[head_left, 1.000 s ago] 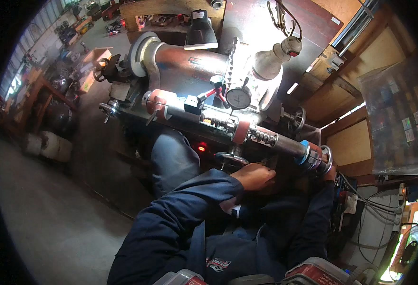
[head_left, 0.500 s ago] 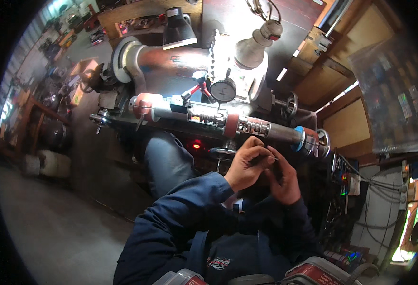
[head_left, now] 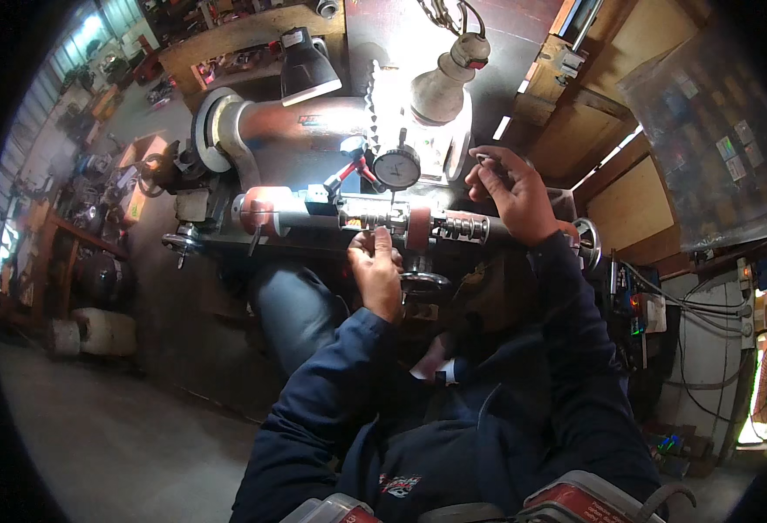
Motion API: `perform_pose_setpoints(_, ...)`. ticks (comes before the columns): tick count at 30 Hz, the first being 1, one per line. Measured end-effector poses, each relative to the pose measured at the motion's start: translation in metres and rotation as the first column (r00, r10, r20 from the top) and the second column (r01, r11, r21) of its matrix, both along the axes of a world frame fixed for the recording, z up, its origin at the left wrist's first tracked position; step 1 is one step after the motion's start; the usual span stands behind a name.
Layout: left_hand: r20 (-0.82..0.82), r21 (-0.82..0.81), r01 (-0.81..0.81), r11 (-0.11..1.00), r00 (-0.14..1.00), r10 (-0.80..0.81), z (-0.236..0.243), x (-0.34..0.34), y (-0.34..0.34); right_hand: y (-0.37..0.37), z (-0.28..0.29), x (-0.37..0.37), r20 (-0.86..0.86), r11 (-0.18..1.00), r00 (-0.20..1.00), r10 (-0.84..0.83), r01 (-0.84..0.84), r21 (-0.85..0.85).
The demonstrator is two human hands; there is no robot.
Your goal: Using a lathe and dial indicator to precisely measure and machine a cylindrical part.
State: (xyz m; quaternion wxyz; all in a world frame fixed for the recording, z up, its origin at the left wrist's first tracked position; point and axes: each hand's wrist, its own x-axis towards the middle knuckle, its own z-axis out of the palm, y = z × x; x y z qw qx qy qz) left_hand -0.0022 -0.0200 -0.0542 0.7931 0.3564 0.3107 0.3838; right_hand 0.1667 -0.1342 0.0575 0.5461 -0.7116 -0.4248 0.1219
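Across the middle of the machine, a long grey metal shaft with bright steel rings (head_left: pixel 465 228) lies between a red cylindrical block (head_left: pixel 266 209) and a silver handwheel (head_left: pixel 587 244). The left hand (head_left: pixel 376 275) meets its near side beneath a round, white-faced dial gauge (head_left: pixel 397 167), fingers bent, their grasp unclear. The right hand (head_left: pixel 516 193) is raised near the shaft's right portion, fingers curled; whether they grip something small cannot be told.

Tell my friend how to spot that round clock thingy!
Find the long metal shaft running side to side, then the left hand at it. Above that hand is the dial gauge, next to a red bracket. Its pale, round, marked face sets it apart from the bracket.
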Motion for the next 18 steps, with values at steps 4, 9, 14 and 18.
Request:
perform_pose_setpoints(4,-0.001,0.014,0.144,0.989,0.990,-0.144,-0.002,-0.003,0.022,0.022,-0.010,0.010,-0.292,0.984,0.952,0.088,-0.038,0.172)
perform_pose_setpoints(9,0.011,0.087,0.257,0.963,0.966,-0.259,-0.005,-0.004,0.030,0.041,-0.013,0.005,-0.501,0.932,0.865,0.026,0.160,0.325)
perform_pose_setpoints(14,0.092,0.128,0.276,0.952,0.953,-0.289,-0.018,0.000,0.034,0.048,-0.020,0.009,-0.396,0.943,0.918,-0.001,0.133,0.306)
perform_pose_setpoints(18,-0.028,0.306,0.301,0.903,0.951,-0.307,-0.022,-0.001,0.038,0.048,-0.012,0.003,-0.321,0.954,0.941,-0.103,0.185,0.236)
